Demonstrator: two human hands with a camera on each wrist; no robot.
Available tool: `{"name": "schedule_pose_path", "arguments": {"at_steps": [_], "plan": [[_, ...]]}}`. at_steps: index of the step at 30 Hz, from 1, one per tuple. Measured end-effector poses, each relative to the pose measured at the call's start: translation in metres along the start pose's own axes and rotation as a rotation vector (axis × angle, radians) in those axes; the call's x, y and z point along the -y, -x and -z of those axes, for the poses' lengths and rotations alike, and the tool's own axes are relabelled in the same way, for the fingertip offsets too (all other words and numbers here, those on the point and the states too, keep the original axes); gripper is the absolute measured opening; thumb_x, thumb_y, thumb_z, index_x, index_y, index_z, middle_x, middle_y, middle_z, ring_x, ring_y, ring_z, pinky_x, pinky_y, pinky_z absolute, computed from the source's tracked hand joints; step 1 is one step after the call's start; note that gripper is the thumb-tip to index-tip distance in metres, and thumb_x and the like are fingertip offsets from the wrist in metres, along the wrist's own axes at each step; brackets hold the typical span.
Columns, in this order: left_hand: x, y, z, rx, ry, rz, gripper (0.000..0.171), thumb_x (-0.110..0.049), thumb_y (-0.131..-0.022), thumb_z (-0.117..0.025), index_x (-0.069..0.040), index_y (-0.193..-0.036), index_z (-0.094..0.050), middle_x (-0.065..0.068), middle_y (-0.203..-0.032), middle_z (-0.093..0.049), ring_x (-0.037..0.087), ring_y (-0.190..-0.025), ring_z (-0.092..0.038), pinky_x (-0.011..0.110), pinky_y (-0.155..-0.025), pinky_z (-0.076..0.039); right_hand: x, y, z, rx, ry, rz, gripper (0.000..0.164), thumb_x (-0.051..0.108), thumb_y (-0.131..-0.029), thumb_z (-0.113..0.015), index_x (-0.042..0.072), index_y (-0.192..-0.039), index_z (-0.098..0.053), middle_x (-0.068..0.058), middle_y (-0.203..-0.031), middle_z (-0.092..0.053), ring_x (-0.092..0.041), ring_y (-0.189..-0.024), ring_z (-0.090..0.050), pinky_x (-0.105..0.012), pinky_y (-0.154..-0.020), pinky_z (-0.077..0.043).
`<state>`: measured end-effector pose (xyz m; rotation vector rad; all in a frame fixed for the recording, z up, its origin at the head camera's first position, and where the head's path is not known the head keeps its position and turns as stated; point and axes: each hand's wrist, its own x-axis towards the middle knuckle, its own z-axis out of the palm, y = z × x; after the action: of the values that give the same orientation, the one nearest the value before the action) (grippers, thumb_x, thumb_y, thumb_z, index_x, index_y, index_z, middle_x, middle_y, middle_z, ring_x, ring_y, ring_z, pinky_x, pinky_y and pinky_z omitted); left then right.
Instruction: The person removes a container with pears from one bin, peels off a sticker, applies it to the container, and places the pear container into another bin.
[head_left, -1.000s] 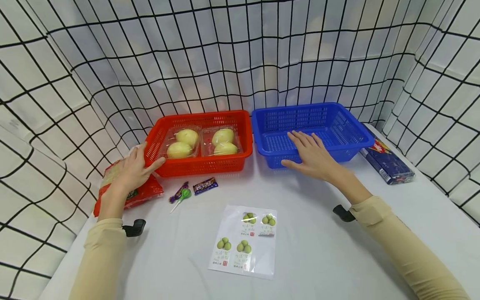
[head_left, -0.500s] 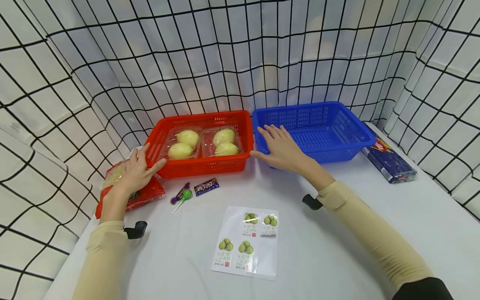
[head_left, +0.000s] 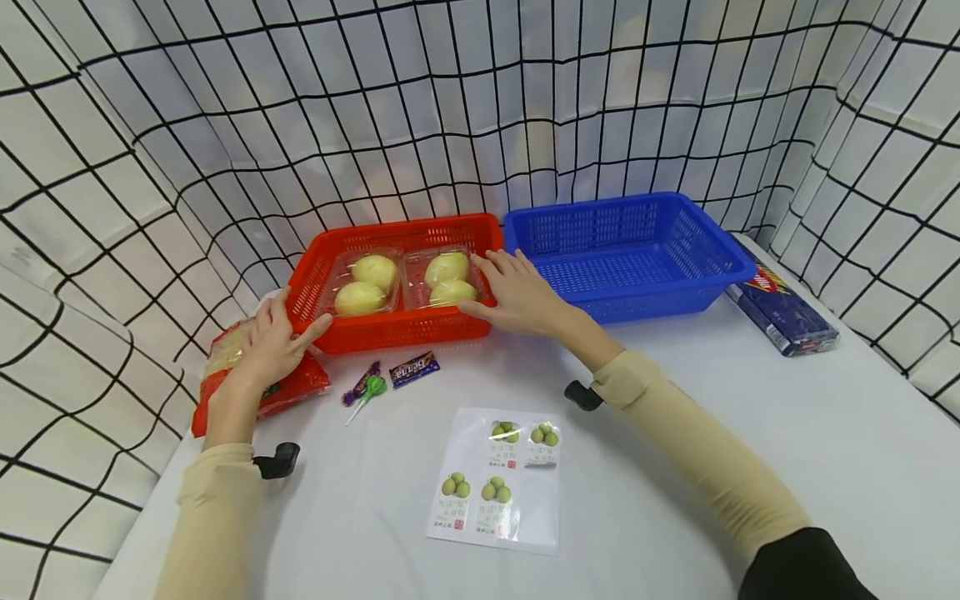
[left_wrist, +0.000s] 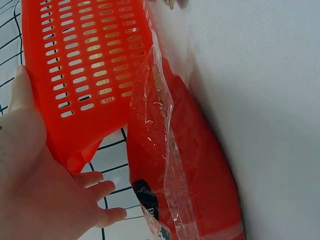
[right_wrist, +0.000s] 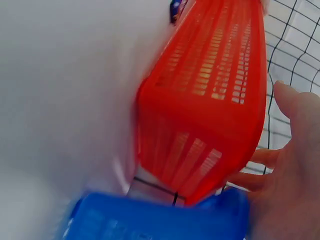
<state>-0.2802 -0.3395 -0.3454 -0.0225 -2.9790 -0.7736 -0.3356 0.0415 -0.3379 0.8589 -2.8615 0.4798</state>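
A red plastic basket (head_left: 408, 335) stands at the back of the table. In it sit two clear plastic packs, each with two pale yellow-green fruits (head_left: 360, 298). At the basket's left end my left hand (head_left: 266, 346) has its fingers spread; in the left wrist view the hand (left_wrist: 45, 185) lies along the rim. My right hand (head_left: 521, 296) reaches over the right end of the red basket, fingers extended, beside the blue basket (head_left: 637, 304). In the right wrist view that hand (right_wrist: 295, 160) is close to the red rim; firm contact cannot be told.
A red plastic bag (head_left: 292, 390) lies under and beside the left hand. In front of the red basket are a green lollipop (head_left: 373, 386), a purple-wrapped sweet (head_left: 363, 382) and a dark wrapped bar (head_left: 414, 369). A label sheet (head_left: 525, 517) lies nearer. A dark blue package (head_left: 787, 321) lies right; black netting surrounds.
My right hand has moved left from over the blue basket to the right end of the red basket. The left hand has stayed at the left end.
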Motion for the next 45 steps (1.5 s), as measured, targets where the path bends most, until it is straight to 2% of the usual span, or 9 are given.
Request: {"name": "schedule_pose_path", "arguments": {"at_steps": [4, 8, 14, 18, 22, 26, 30, 34, 45], "plan": [[0.002, 0.0, 0.0, 0.004, -0.012, 0.036, 0.109, -0.069, -0.1, -0.041, 0.009, -0.158, 0.008, 0.042, -0.16, -0.008, 0.061, -0.146, -0.007, 0.078, -0.119, 0.001, 0.015, -0.016, -0.001, 0.016, -0.018, 0.006, 0.09, 0.07, -0.098, -0.045, 0.009, -0.162, -0.027, -0.017, -0.165, -0.034, -0.035, -0.155, -0.03, -0.053, -0.132, -0.015], [0.001, 0.0, -0.001, 0.017, -0.003, 0.058, 0.113, -0.072, -0.099, -0.041, 0.012, -0.157, 0.01, 0.042, -0.16, -0.007, 0.061, -0.146, -0.006, 0.079, -0.119, 0.002, 0.024, -0.03, 0.0, 0.052, -0.071, -0.021, 0.089, 0.069, -0.097, -0.047, 0.011, -0.162, -0.027, -0.017, -0.165, -0.035, -0.036, -0.151, -0.036, -0.054, -0.128, -0.026], [0.001, 0.0, -0.001, -0.001, 0.029, 0.046, 0.111, -0.07, -0.099, -0.043, 0.01, -0.158, 0.007, 0.041, -0.156, -0.015, 0.059, -0.145, -0.009, 0.078, -0.119, 0.0, 0.031, -0.051, -0.004, 0.112, -0.113, -0.06, 0.091, 0.067, -0.097, -0.051, 0.012, -0.164, -0.023, -0.018, -0.169, -0.025, -0.036, -0.16, -0.02, -0.053, -0.133, -0.013], [0.001, -0.001, -0.003, -0.001, 0.029, 0.048, 0.111, -0.07, -0.099, -0.044, 0.009, -0.158, 0.006, 0.04, -0.154, -0.019, 0.058, -0.143, -0.013, 0.079, -0.119, -0.007, 0.035, -0.059, -0.008, 0.136, -0.126, -0.109, 0.092, 0.068, -0.097, -0.049, 0.012, -0.164, -0.021, -0.02, -0.17, -0.021, -0.039, -0.16, -0.015, -0.056, -0.132, -0.011], [-0.001, -0.004, -0.003, -0.01, 0.03, 0.038, 0.113, -0.071, -0.098, -0.044, 0.009, -0.159, 0.007, 0.04, -0.155, -0.018, 0.057, -0.144, -0.015, 0.078, -0.119, -0.011, 0.041, -0.068, -0.011, 0.127, -0.134, -0.182, 0.094, 0.072, -0.095, -0.047, 0.013, -0.164, -0.021, -0.024, -0.17, -0.015, -0.044, -0.16, -0.01, -0.062, -0.13, -0.011], [0.0, -0.004, -0.003, -0.001, 0.045, 0.046, 0.113, -0.071, -0.098, -0.044, 0.009, -0.159, 0.009, 0.039, -0.157, -0.016, 0.056, -0.144, -0.014, 0.078, -0.118, -0.013, 0.049, -0.075, -0.014, 0.138, -0.106, -0.24, 0.095, 0.073, -0.095, -0.047, 0.014, -0.164, -0.02, -0.025, -0.171, -0.012, -0.045, -0.16, -0.006, -0.063, -0.13, -0.007], [0.002, 0.0, -0.002, 0.003, 0.076, 0.022, 0.108, -0.066, -0.1, -0.046, 0.009, -0.158, 0.005, 0.039, -0.152, -0.022, 0.054, -0.14, -0.021, 0.075, -0.116, -0.025, 0.059, -0.081, -0.017, 0.177, -0.055, -0.291, 0.097, 0.074, -0.095, -0.046, 0.015, -0.165, -0.016, -0.025, -0.172, -0.01, -0.044, -0.161, -0.005, -0.06, -0.131, -0.006], [0.003, 0.002, -0.002, 0.001, 0.106, -0.005, 0.103, -0.062, -0.101, -0.047, 0.009, -0.157, 0.002, 0.038, -0.147, -0.026, 0.051, -0.136, -0.027, 0.072, -0.111, -0.035, 0.065, -0.086, -0.023, 0.203, -0.055, -0.334, 0.1, 0.075, -0.093, -0.048, 0.016, -0.166, -0.013, -0.025, -0.172, -0.006, -0.044, -0.161, -0.004, -0.06, -0.131, -0.009], [0.003, 0.001, -0.002, 0.02, 0.096, 0.008, 0.106, -0.064, -0.101, -0.046, 0.008, -0.158, 0.007, 0.038, -0.15, -0.022, 0.053, -0.137, -0.024, 0.074, -0.112, -0.032, 0.064, -0.09, -0.028, 0.233, -0.106, -0.367, 0.099, 0.07, -0.095, -0.05, 0.015, -0.166, -0.01, -0.027, -0.171, 0.007, -0.046, -0.16, 0.006, -0.067, -0.128, -0.007]]}}
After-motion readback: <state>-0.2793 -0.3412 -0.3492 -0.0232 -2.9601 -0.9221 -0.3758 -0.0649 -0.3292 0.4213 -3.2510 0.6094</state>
